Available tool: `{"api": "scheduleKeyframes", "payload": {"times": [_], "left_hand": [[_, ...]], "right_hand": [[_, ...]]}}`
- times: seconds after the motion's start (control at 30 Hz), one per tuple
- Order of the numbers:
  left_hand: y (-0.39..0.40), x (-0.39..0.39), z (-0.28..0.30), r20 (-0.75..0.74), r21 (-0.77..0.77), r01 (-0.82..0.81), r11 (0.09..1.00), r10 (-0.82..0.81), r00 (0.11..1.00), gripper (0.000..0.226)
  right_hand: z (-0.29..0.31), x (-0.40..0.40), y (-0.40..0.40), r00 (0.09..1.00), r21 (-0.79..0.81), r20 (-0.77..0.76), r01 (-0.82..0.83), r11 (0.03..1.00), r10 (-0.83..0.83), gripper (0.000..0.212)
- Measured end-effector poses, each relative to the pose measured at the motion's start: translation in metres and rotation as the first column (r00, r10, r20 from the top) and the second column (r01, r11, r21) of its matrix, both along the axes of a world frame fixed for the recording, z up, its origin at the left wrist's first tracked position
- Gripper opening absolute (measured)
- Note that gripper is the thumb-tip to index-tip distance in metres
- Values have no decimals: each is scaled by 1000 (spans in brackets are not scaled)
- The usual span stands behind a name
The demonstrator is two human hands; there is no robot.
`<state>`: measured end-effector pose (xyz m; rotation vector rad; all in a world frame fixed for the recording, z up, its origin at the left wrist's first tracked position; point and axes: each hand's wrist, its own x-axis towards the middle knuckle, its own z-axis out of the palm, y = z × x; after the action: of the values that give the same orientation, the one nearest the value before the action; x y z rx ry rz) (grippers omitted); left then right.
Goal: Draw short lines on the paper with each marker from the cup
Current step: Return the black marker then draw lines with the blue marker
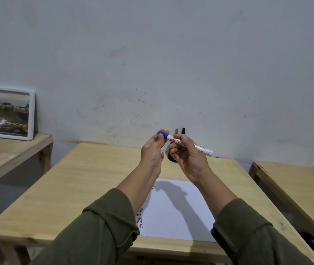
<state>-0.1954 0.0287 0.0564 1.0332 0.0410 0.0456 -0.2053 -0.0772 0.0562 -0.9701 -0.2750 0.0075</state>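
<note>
While a framed picture (pixel 13 113) leans against the wall on the side shelf, out of the way, both hands work above the wooden table (pixel 72 180). Left hand (pixel 152 150) pinches the blue cap (pixel 162 134) with its fingertips; right hand (pixel 187 155) wraps the white barrel of the marker (pixel 200 148), raised between them over the table — a two-handed hold suited to pulling the cap off or pressing it on, which one I cannot tell. Behind the hands stands the dark cup (pixel 171 157), mostly hidden, with two more markers (pixel 183 130) poking up. Below lies the paper (pixel 175 211), short coloured dashes down its left edge — kept near for drawing.
</note>
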Motion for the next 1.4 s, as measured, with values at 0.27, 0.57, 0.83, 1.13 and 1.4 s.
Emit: {"api": "scheduleKeyframes", "payload": {"times": [0.27,0.57,0.83,1.13,1.4], "left_hand": [[34,13,-6,-199,3,-243,970,239,950,19],[82,-4,-84,-68,697,-217,683,365,928,6],[89,-8,-119,-12,915,-143,378,379,925,7],[92,-9,-139,79,959,-154,239,298,951,36],[96,-17,-148,69,997,-75,32,171,983,84]], "right_hand": [[-28,8,-6,991,-238,122,74,968,-45,24],[-65,7,-8,992,-263,-72,83,961,-105,11],[-91,0,5,989,-356,-107,59,932,-103,14],[-108,-1,11,975,-459,-172,44,888,-137,13],[-115,0,12,958,-569,-129,139,810,-254,13]]}}
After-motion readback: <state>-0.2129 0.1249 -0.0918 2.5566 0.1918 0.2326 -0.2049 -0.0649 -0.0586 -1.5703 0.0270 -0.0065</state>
